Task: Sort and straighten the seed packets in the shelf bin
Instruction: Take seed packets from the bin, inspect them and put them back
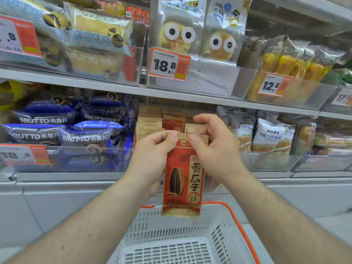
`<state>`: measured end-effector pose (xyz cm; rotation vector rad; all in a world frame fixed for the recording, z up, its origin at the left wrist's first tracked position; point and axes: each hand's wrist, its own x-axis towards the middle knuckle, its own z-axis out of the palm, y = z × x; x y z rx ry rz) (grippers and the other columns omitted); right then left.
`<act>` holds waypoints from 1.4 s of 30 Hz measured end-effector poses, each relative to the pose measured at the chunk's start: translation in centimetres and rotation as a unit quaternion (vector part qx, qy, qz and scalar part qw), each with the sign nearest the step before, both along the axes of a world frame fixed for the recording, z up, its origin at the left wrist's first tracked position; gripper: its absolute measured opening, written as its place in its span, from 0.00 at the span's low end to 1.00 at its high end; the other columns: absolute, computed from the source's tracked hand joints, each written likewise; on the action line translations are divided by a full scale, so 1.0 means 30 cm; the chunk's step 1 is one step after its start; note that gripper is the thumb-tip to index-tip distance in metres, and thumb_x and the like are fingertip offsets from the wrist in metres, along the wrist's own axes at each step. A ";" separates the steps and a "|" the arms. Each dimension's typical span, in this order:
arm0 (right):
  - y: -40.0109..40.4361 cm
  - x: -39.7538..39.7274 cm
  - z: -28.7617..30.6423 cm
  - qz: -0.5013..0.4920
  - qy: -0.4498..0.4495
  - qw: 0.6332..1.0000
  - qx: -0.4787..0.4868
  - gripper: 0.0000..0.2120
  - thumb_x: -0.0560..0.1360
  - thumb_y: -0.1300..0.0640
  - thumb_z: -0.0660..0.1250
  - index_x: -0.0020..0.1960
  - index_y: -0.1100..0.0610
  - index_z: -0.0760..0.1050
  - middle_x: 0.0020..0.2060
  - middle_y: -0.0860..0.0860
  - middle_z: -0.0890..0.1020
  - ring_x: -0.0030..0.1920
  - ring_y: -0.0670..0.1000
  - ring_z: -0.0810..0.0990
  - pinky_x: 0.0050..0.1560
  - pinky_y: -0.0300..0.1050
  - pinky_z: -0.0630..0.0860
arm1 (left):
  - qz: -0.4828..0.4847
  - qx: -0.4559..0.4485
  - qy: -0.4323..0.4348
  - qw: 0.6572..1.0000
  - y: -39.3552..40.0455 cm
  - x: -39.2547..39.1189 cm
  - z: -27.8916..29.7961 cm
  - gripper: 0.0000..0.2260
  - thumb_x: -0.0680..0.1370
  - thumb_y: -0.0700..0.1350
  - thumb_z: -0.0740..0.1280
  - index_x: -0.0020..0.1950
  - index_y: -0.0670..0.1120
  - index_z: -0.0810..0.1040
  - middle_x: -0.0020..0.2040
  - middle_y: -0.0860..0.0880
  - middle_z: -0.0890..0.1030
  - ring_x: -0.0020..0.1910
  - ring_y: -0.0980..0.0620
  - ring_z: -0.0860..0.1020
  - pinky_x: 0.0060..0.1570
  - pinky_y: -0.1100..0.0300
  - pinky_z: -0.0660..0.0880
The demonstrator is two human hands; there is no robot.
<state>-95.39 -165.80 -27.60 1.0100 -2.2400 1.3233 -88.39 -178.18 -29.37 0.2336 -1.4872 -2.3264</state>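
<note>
1. centre of frame: red seed packet (182,180), held upright, long axis vertical, printed face toward the camera, lower edge hanging in front of the white basket (171,244) at the bottom of the frame.
2. left hand (152,159), left of the packet: thumb and curled fingers pinching the upper left corner, palm behind the left edge.
3. right hand (215,149), right of the packet: thumb and forefinger pinching the upper right corner, remaining fingers loosely curled and raised above it, holding nothing else.
4. both hands level at the top seam, about equally near the bin; packet hanging straight below the two pinch points.
5. directly behind and just above the hands: shelf bin (150,128) on the middle shelf, holding upright seed packets in rows, tan top seams showing, one red packet (173,123) standing higher than its neighbours.
6. key relation, as a judgement: bin lying up and behind the held packet, so a return likely calls for a lift and a push away from the camera, long axis kept vertical to match the rows.
7. left of the bin: clear bin (76,161) of blue brutto packs (85,137); right of it: bin of white snack bags (272,136).
8. upper shelf: bread packs (99,29), googly-eyed buns (177,33), orange price tags (168,63).
</note>
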 end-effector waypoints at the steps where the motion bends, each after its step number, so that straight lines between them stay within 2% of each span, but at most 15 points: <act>1: 0.007 0.003 -0.010 -0.014 -0.045 0.999 -0.023 0.09 0.77 0.57 0.69 0.48 0.43 0.74 0.38 0.45 0.79 0.38 0.49 0.80 0.42 0.48 0.80 | -0.008 0.026 -0.007 1.000 0.009 -0.001 -0.005 0.10 0.82 0.43 0.64 0.55 0.40 0.82 0.43 0.43 0.86 0.37 0.50 0.84 0.32 0.59 0.80; 3: 0.022 0.012 -0.031 -0.024 -0.129 0.989 -0.063 0.07 0.77 0.57 0.69 0.41 0.48 0.77 0.35 0.47 0.82 0.38 0.49 0.82 0.40 0.52 0.81 | -0.018 0.076 -0.023 0.997 0.028 -0.003 -0.014 0.09 0.83 0.43 0.63 0.55 0.41 0.82 0.43 0.44 0.86 0.37 0.50 0.85 0.31 0.58 0.80; 7: 0.045 0.028 -0.086 -0.005 -0.286 0.945 -0.157 0.14 0.80 0.58 0.64 0.36 0.55 0.76 0.27 0.47 0.80 0.29 0.46 0.79 0.29 0.39 0.73 | -0.005 0.120 -0.039 0.992 0.066 -0.019 -0.043 0.08 0.82 0.43 0.63 0.52 0.43 0.82 0.43 0.42 0.86 0.37 0.48 0.86 0.32 0.56 0.81; 9: 0.055 0.025 -0.108 0.003 -0.339 0.918 -0.204 0.15 0.81 0.59 0.63 0.36 0.57 0.76 0.28 0.50 0.79 0.29 0.47 0.79 0.28 0.39 0.74 | 0.000 0.114 -0.044 0.992 0.081 -0.026 -0.059 0.08 0.82 0.43 0.63 0.53 0.43 0.82 0.45 0.41 0.86 0.39 0.47 0.86 0.33 0.55 0.82; 16: 0.103 0.017 -0.176 0.003 -0.421 0.849 -0.318 0.12 0.80 0.60 0.64 0.38 0.60 0.77 0.29 0.52 0.81 0.30 0.49 0.81 0.30 0.43 0.78 | -0.010 0.074 -0.051 0.996 0.148 -0.040 -0.104 0.09 0.81 0.44 0.64 0.50 0.42 0.82 0.44 0.42 0.87 0.39 0.47 0.86 0.34 0.56 0.82; 20: 0.124 0.001 -0.201 0.002 -0.459 0.817 -0.348 0.09 0.80 0.60 0.64 0.48 0.67 0.79 0.36 0.58 0.82 0.35 0.54 0.83 0.34 0.47 0.81 | -0.003 0.057 -0.061 0.996 0.182 -0.070 -0.127 0.09 0.80 0.45 0.64 0.49 0.43 0.83 0.44 0.42 0.86 0.40 0.46 0.85 0.36 0.54 0.83; 22: 0.137 -0.010 -0.203 0.001 -0.468 0.812 -0.349 0.10 0.80 0.60 0.64 0.48 0.67 0.79 0.36 0.58 0.83 0.35 0.54 0.83 0.34 0.47 0.81 | 0.003 0.055 -0.065 0.996 0.197 -0.088 -0.131 0.09 0.80 0.45 0.65 0.48 0.43 0.83 0.42 0.42 0.86 0.39 0.46 0.85 0.36 0.53 0.83; 28: 0.179 -0.035 -0.222 -0.020 -0.468 0.813 -0.345 0.09 0.80 0.59 0.65 0.46 0.63 0.80 0.39 0.60 0.84 0.38 0.57 0.84 0.39 0.52 0.81 | -0.010 0.059 -0.084 0.995 0.234 -0.114 -0.140 0.08 0.81 0.44 0.65 0.49 0.43 0.83 0.41 0.43 0.86 0.37 0.48 0.85 0.34 0.55 0.82; 30: 0.198 -0.040 -0.227 -0.006 -0.453 0.837 -0.307 0.11 0.81 0.56 0.64 0.49 0.64 0.80 0.42 0.60 0.85 0.40 0.55 0.85 0.39 0.51 0.82 | -0.016 0.058 -0.094 0.994 0.226 -0.116 -0.137 0.09 0.81 0.45 0.65 0.50 0.43 0.83 0.41 0.44 0.86 0.37 0.49 0.85 0.32 0.56 0.81; 33: 0.229 -0.043 -0.229 0.030 -0.423 0.882 -0.208 0.12 0.81 0.55 0.63 0.48 0.63 0.80 0.37 0.53 0.85 0.36 0.48 0.84 0.33 0.39 0.78 | -0.021 0.056 -0.101 0.993 0.201 -0.119 -0.127 0.09 0.81 0.46 0.65 0.50 0.44 0.83 0.41 0.45 0.87 0.37 0.49 0.86 0.32 0.56 0.82; 34: 0.236 -0.043 -0.232 0.033 -0.410 0.895 -0.174 0.12 0.81 0.56 0.64 0.45 0.63 0.79 0.35 0.52 0.85 0.34 0.47 0.83 0.32 0.38 0.76 | -0.021 0.059 -0.101 0.993 0.192 -0.120 -0.124 0.09 0.81 0.46 0.65 0.49 0.44 0.83 0.41 0.45 0.87 0.37 0.49 0.86 0.32 0.56 0.82; 36: 0.242 -0.043 -0.242 0.024 -0.379 0.917 -0.124 0.14 0.80 0.57 0.65 0.41 0.66 0.77 0.34 0.52 0.84 0.34 0.48 0.82 0.33 0.41 0.77 | -0.026 0.058 -0.098 0.993 0.179 -0.120 -0.123 0.09 0.81 0.46 0.65 0.50 0.44 0.83 0.42 0.44 0.87 0.38 0.48 0.86 0.32 0.55 0.81; 39: 0.243 -0.044 -0.247 -0.004 -0.360 0.923 -0.134 0.16 0.80 0.58 0.66 0.39 0.69 0.74 0.32 0.56 0.82 0.32 0.51 0.80 0.33 0.47 0.77 | -0.068 0.012 -0.111 0.991 0.167 -0.117 -0.137 0.10 0.81 0.46 0.64 0.57 0.44 0.82 0.48 0.43 0.87 0.45 0.47 0.85 0.42 0.52 0.84; 42: 0.250 -0.057 -0.247 -0.020 -0.367 0.912 -0.183 0.15 0.80 0.59 0.66 0.39 0.69 0.74 0.31 0.54 0.83 0.31 0.50 0.81 0.30 0.44 0.76 | -0.119 -0.033 -0.134 0.983 0.169 -0.110 -0.161 0.12 0.81 0.46 0.65 0.60 0.43 0.81 0.51 0.41 0.86 0.49 0.44 0.85 0.52 0.46 0.82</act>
